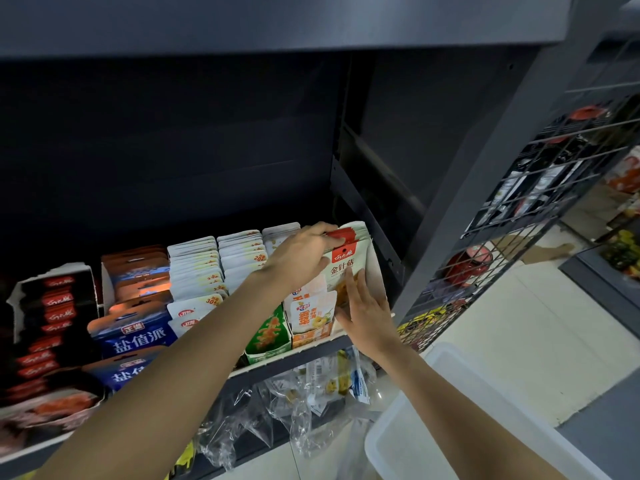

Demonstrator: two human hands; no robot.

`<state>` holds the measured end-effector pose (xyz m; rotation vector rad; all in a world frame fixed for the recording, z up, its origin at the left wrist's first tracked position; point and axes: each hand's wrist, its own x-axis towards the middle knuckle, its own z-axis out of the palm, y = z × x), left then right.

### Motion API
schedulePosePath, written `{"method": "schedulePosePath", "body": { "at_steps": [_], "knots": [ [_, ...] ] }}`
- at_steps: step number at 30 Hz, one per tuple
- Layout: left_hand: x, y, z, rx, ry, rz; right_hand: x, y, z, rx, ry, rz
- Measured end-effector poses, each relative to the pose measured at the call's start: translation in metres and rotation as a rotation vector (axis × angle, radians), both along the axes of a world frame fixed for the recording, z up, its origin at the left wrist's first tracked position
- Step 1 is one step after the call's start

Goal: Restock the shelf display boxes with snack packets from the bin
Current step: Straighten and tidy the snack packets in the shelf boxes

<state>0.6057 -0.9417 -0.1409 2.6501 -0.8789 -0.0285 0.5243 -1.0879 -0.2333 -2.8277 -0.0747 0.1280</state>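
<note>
A stack of cream snack packets with red tops (344, 259) stands upright in the white display box (375, 275) at the shelf's far right. My left hand (301, 258) grips the packets' red top edge from the left. Fingers spread, my right hand (367, 311) presses flat against the lower front of the packets and the box. A clear plastic bin (460, 427) sits on the floor at the lower right; its inside looks bare.
More display boxes fill the shelf (287, 358): black-red packets (52, 313), blue packets (138, 337), white packets (204, 271), a green box (268, 336). Clear bags (311, 403) hang below. A wire rack (540, 216) stands right.
</note>
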Motion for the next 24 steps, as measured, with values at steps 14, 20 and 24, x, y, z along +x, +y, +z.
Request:
{"method": "schedulePosePath", "body": {
  "at_steps": [14, 20, 24],
  "knots": [
    [-0.016, 0.058, 0.009, -0.208, -0.020, 0.246, -0.016, 0.019, 0.067, 0.281, -0.355, 0.044],
    [-0.014, 0.076, 0.009, 0.179, 0.068, 0.203, -0.004, 0.032, 0.094, 0.099, -0.045, 0.416],
    [-0.015, 0.074, 0.003, 0.297, 0.059, 0.192, 0.007, 0.045, 0.092, -0.295, -0.124, 0.452]
  ]
}}
